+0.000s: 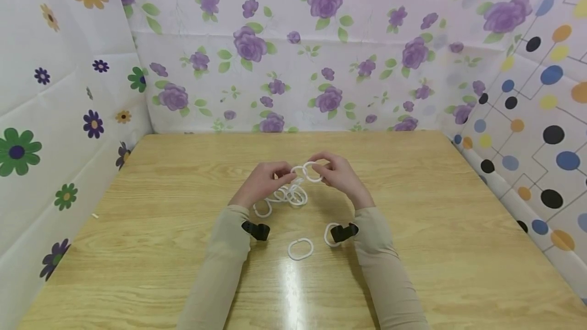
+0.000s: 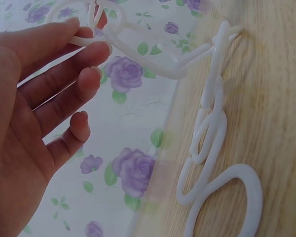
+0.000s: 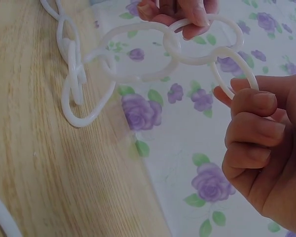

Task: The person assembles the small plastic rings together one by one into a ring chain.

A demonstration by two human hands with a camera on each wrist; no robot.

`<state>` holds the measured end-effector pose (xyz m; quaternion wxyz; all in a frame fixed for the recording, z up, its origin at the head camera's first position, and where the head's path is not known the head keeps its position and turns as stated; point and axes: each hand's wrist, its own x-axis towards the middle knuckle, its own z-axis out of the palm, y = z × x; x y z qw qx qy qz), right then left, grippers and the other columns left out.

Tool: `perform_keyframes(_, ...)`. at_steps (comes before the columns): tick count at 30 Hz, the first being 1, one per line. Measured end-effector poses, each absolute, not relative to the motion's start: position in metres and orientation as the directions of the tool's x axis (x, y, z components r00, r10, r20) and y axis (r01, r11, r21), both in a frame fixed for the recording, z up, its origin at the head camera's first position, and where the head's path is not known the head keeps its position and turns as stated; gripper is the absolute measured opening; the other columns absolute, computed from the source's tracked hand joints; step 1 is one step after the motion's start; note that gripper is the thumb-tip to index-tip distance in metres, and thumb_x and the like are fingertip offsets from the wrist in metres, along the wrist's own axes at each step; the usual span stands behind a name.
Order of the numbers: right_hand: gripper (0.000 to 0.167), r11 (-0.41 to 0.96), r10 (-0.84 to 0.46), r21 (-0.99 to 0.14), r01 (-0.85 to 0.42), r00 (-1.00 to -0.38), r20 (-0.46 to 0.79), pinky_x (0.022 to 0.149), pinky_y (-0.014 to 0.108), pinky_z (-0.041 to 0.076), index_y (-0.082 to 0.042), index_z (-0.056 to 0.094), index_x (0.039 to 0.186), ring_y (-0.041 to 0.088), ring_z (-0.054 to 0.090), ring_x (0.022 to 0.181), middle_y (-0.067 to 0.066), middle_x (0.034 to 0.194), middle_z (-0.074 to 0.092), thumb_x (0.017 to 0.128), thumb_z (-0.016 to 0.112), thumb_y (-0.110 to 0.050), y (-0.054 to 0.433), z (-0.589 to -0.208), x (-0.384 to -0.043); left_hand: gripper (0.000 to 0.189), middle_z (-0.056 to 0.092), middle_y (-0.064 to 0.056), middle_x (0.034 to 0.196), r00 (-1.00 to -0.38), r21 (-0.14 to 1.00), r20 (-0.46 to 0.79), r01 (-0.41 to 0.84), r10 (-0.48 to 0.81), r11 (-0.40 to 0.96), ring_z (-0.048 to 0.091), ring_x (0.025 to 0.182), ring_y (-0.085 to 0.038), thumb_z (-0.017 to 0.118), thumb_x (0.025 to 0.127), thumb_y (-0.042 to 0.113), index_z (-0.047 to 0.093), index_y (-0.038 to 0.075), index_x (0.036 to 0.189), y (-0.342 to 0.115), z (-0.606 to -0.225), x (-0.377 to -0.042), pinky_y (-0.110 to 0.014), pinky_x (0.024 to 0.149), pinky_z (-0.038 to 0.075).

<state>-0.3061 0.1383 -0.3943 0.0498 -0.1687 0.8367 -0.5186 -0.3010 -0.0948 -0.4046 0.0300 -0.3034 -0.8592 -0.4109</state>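
A chain of white plastic oval links [image 1: 297, 196] lies partly heaped on the table, and its upper end rises to both hands. My left hand [image 1: 270, 180] pinches one raised link [image 3: 207, 59] between thumb and fingertips. With thumb and index finger my right hand [image 1: 338, 174] pinches another link [image 3: 239, 74], which hooks through the one in the left hand. In the left wrist view, the remaining left fingers [image 2: 71, 143] are loosely bent and touch nothing. Lower links [image 2: 214, 133] hang and lie interlocked beside the left hand.
On the wooden table [image 1: 160, 269] a single loose white link [image 1: 300, 249] lies nearer the body. Another loose link [image 1: 327, 236] is partly covered by the right wrist camera [image 1: 344, 232]. A small white scrap [image 1: 95, 216] sits near the left edge. Patterned cloth walls [image 1: 293, 65] enclose the table.
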Motion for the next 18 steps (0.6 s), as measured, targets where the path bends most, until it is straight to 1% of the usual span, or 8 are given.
perform_keyframes(4,0.023,0.4,-0.352,-0.884,-0.244,-0.931,0.097,0.043,0.023,0.028,-0.011,0.063,0.119,0.009,0.032,0.041,-0.003,0.048,0.04,0.099,0.056,-0.022,0.139,-0.394,-0.307,0.023,0.07,-0.013,0.085,-0.817,0.694,0.293,0.539,0.496,0.477,0.056,0.072,-0.014,0.059,0.097,0.03,0.07,0.01,0.096,-0.094,-0.405,-0.301,-0.031,0.071,0.045)
perform_keyframes(7,0.023,0.395,-0.365,-0.885,-0.249,-0.926,0.098,0.043,0.023,0.03,-0.011,0.065,0.118,0.009,0.033,0.042,-0.002,0.051,0.043,0.099,0.055,-0.022,0.138,-0.394,-0.307,0.023,0.07,-0.011,0.084,-0.818,0.691,0.29,0.539,0.497,0.482,0.056,0.073,-0.013,0.059,0.097,0.03,0.07,0.009,0.096,-0.094,-0.405,-0.301,-0.03,0.07,0.046)
perform_keyframes(11,0.027,0.396,-0.372,-0.885,-0.245,-0.924,0.089,0.048,0.025,0.039,-0.009,0.065,0.121,0.014,0.042,0.049,0.001,0.061,0.05,0.1,0.054,-0.024,0.138,-0.393,-0.306,0.025,0.07,-0.011,0.084,-0.816,0.687,0.288,0.541,0.501,0.486,0.057,0.073,-0.013,0.06,0.097,0.03,0.07,0.008,0.096,-0.094,-0.407,-0.301,-0.029,0.07,0.047)
perform_keyframes(14,0.03,0.4,-0.372,-0.88,-0.256,-0.923,0.099,0.054,0.027,0.044,-0.007,0.063,0.124,0.016,0.046,0.055,0.003,0.067,0.051,0.1,0.054,-0.023,0.138,-0.393,-0.306,0.024,0.07,-0.012,0.084,-0.818,0.687,0.28,0.537,0.503,0.49,0.056,0.073,-0.014,0.06,0.097,0.03,0.07,0.008,0.095,-0.095,-0.407,-0.302,-0.03,0.069,0.046)
perform_keyframes(16,0.03,0.4,-0.371,-0.877,-0.265,-0.922,0.11,0.055,0.026,0.044,-0.007,0.06,0.126,0.016,0.046,0.058,0.003,0.068,0.05,0.1,0.054,-0.021,0.138,-0.392,-0.307,0.023,0.07,-0.01,0.083,-0.821,0.683,0.27,0.531,0.503,0.501,0.055,0.073,-0.014,0.06,0.097,0.03,0.07,0.009,0.095,-0.095,-0.407,-0.302,-0.03,0.069,0.045)
perform_keyframes(18,0.031,0.385,-0.374,-0.879,-0.281,-0.918,0.13,0.055,0.025,0.042,-0.004,0.057,0.128,0.016,0.046,0.059,0.002,0.07,0.051,0.099,0.055,-0.016,0.137,-0.384,-0.302,0.023,0.07,-0.008,0.081,-0.824,0.682,0.258,0.526,0.505,0.509,0.055,0.073,-0.014,0.06,0.097,0.031,0.07,0.01,0.095,-0.096,-0.407,-0.302,-0.03,0.068,0.045)
